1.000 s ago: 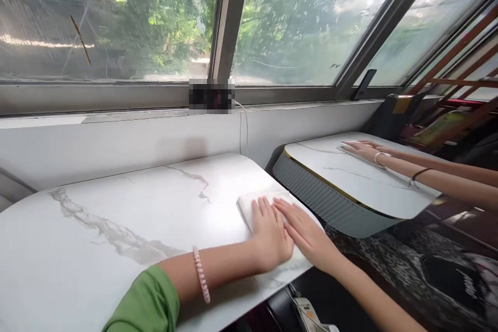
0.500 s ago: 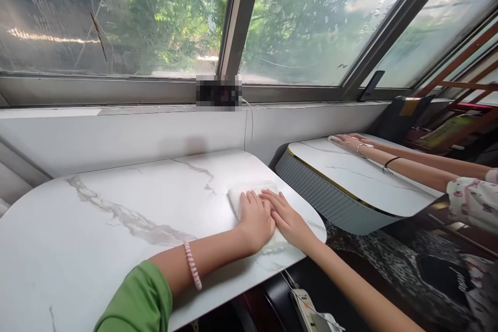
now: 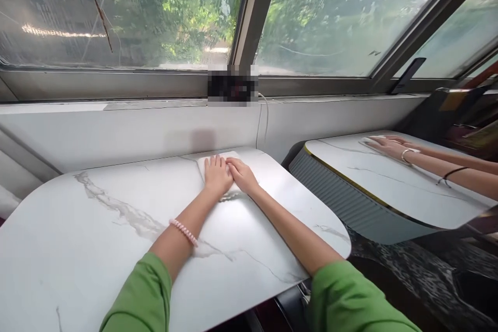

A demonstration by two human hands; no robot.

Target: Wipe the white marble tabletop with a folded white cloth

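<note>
A folded white cloth lies on the white marble-patterned table, close to the wall edge. My left hand rests flat on it with the fingers stretched forward; a pink beaded bracelet circles that forearm. Beside it and touching it, my right hand also lies on the cloth, its fingertips against my left hand. Both palms face down and cover much of the cloth.
To the right, another person's hands press a white cloth on a second marble-patterned table. Along the windowsill stand a blurred dark object with a white cable and a phone-like dark slab.
Both my hands and the cloth have slid forward and left, from near the table's right end toward the wall. The view has turned slightly left.
</note>
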